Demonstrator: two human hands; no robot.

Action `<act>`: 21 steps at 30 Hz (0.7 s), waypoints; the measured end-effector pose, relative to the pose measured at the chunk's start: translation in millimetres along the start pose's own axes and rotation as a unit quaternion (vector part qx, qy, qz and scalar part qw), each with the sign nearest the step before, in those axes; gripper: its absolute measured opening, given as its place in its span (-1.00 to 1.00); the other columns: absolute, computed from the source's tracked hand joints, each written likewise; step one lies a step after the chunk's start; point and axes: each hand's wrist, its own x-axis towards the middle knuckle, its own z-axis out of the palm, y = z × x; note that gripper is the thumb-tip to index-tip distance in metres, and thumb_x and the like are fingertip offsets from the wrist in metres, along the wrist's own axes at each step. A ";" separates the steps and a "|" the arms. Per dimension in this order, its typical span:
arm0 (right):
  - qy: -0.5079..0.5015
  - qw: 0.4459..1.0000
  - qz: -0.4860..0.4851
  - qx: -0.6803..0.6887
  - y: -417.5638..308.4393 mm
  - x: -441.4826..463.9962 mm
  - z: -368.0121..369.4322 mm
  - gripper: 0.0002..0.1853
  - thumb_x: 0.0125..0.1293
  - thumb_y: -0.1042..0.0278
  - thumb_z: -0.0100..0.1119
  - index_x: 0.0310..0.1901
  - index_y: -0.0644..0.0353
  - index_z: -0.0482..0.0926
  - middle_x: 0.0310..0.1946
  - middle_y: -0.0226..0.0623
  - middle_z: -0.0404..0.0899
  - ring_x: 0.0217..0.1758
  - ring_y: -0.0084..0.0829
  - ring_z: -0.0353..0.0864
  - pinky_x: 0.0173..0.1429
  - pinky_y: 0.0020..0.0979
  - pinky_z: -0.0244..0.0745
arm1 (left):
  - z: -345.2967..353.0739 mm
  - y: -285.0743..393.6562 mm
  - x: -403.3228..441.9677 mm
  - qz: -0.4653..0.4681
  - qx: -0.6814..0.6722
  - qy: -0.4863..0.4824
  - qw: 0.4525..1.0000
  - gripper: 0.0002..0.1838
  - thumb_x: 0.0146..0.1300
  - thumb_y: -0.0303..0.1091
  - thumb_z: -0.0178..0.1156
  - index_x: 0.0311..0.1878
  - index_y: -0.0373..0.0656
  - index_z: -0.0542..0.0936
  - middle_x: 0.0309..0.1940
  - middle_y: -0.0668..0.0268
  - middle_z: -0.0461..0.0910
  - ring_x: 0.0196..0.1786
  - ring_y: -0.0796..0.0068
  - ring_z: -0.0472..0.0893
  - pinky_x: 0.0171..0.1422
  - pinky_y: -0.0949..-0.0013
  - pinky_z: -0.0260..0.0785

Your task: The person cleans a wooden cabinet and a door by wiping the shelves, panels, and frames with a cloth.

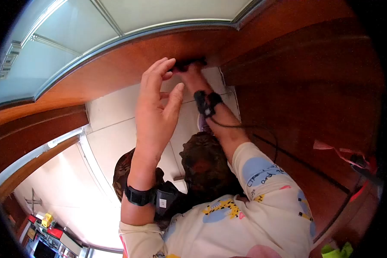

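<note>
My left hand (157, 96) is raised in front of the wooden door panel (129, 66), its fingers bent loosely and the thumb apart, holding nothing. Lower down, at the foot of the panel, my right hand (192, 74) reaches in close to the wood. Beneath its fingers is a dark, cloth-like thing (187, 64), pressed to the panel's lower part. Shadow and the hand's angle hide most of the fingers and the thing's exact kind.
Frosted glass panes (172, 10) stand above the wood. A dark wooden panel (301, 86) rises on the right. Pale floor tiles (112, 129) lie below. A cable (245, 126) runs from my right wrist strap. Red ribbon (331, 148) hangs at the far right.
</note>
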 end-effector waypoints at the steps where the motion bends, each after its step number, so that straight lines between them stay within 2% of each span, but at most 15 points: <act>1: -0.043 0.999 0.005 -0.019 8.6 -3.0 11.1 -0.53 0.44 -0.02 -0.31 0.21 0.08 0.31 0.12 -0.20 0.39 0.17 -0.15 0.37 0.20 -0.02 0.35 | -0.3 -1.2 0.5 0.003 0.001 -0.002 1.000 -0.56 0.20 -0.50 0.15 0.18 -0.08 0.42 0.19 0.25 0.36 0.08 0.46 0.49 -0.06 0.49 0.43; 2: -0.038 0.998 0.037 0.019 13.6 -3.8 20.3 -0.53 0.43 -0.02 -0.32 0.20 0.08 0.32 0.10 -0.20 0.41 0.17 -0.14 0.38 0.19 -0.02 0.37 | -0.9 -2.5 0.5 -0.002 -0.009 0.003 1.000 -0.56 0.21 -0.50 0.15 0.19 -0.07 0.41 0.20 0.27 0.35 0.09 0.47 0.48 -0.04 0.49 0.42; 3: 0.005 0.992 0.082 0.097 12.0 -5.7 31.5 -0.53 0.43 -0.02 -0.32 0.19 0.09 0.34 0.09 -0.19 0.43 0.16 -0.13 0.38 0.19 -0.03 0.38 | -1.7 -3.3 0.4 -0.005 -0.018 0.007 1.000 -0.55 0.22 -0.50 0.14 0.19 -0.07 0.40 0.20 0.29 0.34 0.11 0.48 0.47 -0.03 0.49 0.41; 4: 0.079 0.963 0.135 0.220 4.4 -7.2 42.6 -0.53 0.43 -0.01 -0.33 0.14 0.13 0.38 0.03 -0.17 0.46 0.14 -0.10 0.40 0.16 -0.02 0.42 | -3.3 -3.3 -0.5 -0.011 0.009 0.015 1.000 -0.56 0.23 -0.50 0.13 0.19 -0.06 0.40 0.20 0.30 0.35 0.11 0.47 0.47 -0.02 0.48 0.40; 5: 0.080 0.963 0.131 0.222 -4.7 -8.4 41.2 -0.53 0.43 -0.01 -0.33 0.14 0.13 0.38 0.03 -0.17 0.46 0.14 -0.10 0.40 0.16 -0.02 0.42 | -4.6 -2.4 -0.5 -0.008 0.009 0.012 1.000 -0.56 0.23 -0.50 0.13 0.19 -0.06 0.40 0.20 0.30 0.35 0.11 0.47 0.47 -0.02 0.48 0.40; 7: -0.034 0.956 0.142 0.255 -33.3 -14.0 29.1 -0.52 0.42 0.02 -0.35 0.12 0.20 0.37 0.05 -0.15 0.44 0.12 -0.10 0.41 0.09 0.05 0.46 | -6.5 -0.2 -1.5 -0.011 0.005 0.035 0.999 -0.57 0.23 -0.50 0.13 0.19 -0.06 0.40 0.20 0.30 0.36 0.10 0.47 0.47 -0.01 0.47 0.39; 9: 0.106 0.977 0.078 0.166 -81.6 -32.7 21.8 -0.49 0.41 0.00 -0.37 0.10 0.24 0.35 0.01 -0.12 0.46 0.07 -0.07 0.45 0.06 0.09 0.48 | -6.7 0.3 -1.4 -0.009 0.018 0.041 0.999 -0.57 0.23 -0.50 0.13 0.19 -0.05 0.41 0.19 0.30 0.37 0.09 0.47 0.48 -0.02 0.47 0.40; 11: 0.148 0.978 0.055 0.133 -114.0 -26.8 2.5 -0.46 0.40 -0.07 -0.38 0.09 0.24 0.34 -0.05 -0.13 0.47 -0.01 -0.12 0.46 -0.08 0.00 0.54 | -5.3 0.9 -2.5 0.005 0.016 0.034 0.999 -0.57 0.23 -0.51 0.12 0.18 -0.05 0.41 0.19 0.31 0.37 0.07 0.48 0.49 -0.04 0.48 0.40; 12: 0.146 0.979 0.055 0.133 -114.8 -13.4 -11.4 -0.46 0.40 -0.07 -0.38 0.09 0.24 0.34 -0.05 -0.13 0.47 -0.01 -0.12 0.46 -0.08 0.00 0.54 | -4.3 1.3 -3.0 0.006 0.016 0.036 0.999 -0.57 0.23 -0.51 0.12 0.18 -0.05 0.41 0.19 0.31 0.37 0.07 0.48 0.49 -0.04 0.48 0.40; 14: 0.215 0.970 0.048 0.102 -101.2 12.1 -40.9 -0.44 0.39 -0.15 -0.42 0.06 0.16 0.36 -0.15 -0.20 0.48 -0.13 -0.20 0.47 -0.26 -0.15 0.51 | -2.4 2.7 -3.6 0.013 0.000 0.028 1.000 -0.57 0.22 -0.52 0.12 0.18 -0.05 0.42 0.19 0.31 0.37 0.06 0.49 0.50 -0.05 0.48 0.40; 15: 0.213 0.970 0.047 0.102 -89.4 12.2 -36.0 -0.44 0.39 -0.15 -0.42 0.06 0.16 0.36 -0.15 -0.20 0.48 -0.13 -0.20 0.47 -0.26 -0.15 0.51 | -2.9 2.9 -3.1 0.015 0.000 0.029 0.999 -0.57 0.22 -0.52 0.12 0.18 -0.05 0.42 0.19 0.31 0.37 0.06 0.49 0.50 -0.05 0.48 0.40; 18: 0.083 0.987 0.027 0.136 -31.3 -1.5 17.4 -0.53 0.41 -0.05 -0.36 0.17 0.04 0.33 0.06 -0.21 0.44 0.04 -0.06 0.44 0.10 0.06 0.42 | -1.8 3.2 -1.3 0.012 0.011 0.023 1.000 -0.56 0.22 -0.52 0.13 0.18 -0.05 0.41 0.19 0.31 0.37 0.06 0.50 0.49 -0.04 0.48 0.40; 20: 0.021 0.966 0.145 0.213 -18.5 -7.1 33.8 -0.56 0.40 -0.01 -0.31 0.12 0.05 0.39 0.06 -0.23 0.46 0.09 -0.09 0.44 0.12 0.04 0.42 | -2.8 1.0 -1.3 0.005 -0.007 0.028 1.000 -0.56 0.22 -0.52 0.14 0.19 -0.06 0.40 0.18 0.32 0.37 0.06 0.50 0.49 -0.04 0.46 0.40; 21: 0.020 0.966 0.142 0.215 -25.1 -14.6 38.5 -0.56 0.40 -0.01 -0.31 0.12 0.05 0.39 0.06 -0.23 0.46 0.09 -0.09 0.44 0.12 0.04 0.42 | -3.1 1.5 -1.6 0.008 -0.006 0.026 1.000 -0.56 0.22 -0.52 0.14 0.19 -0.06 0.40 0.18 0.32 0.37 0.06 0.50 0.49 -0.04 0.46 0.40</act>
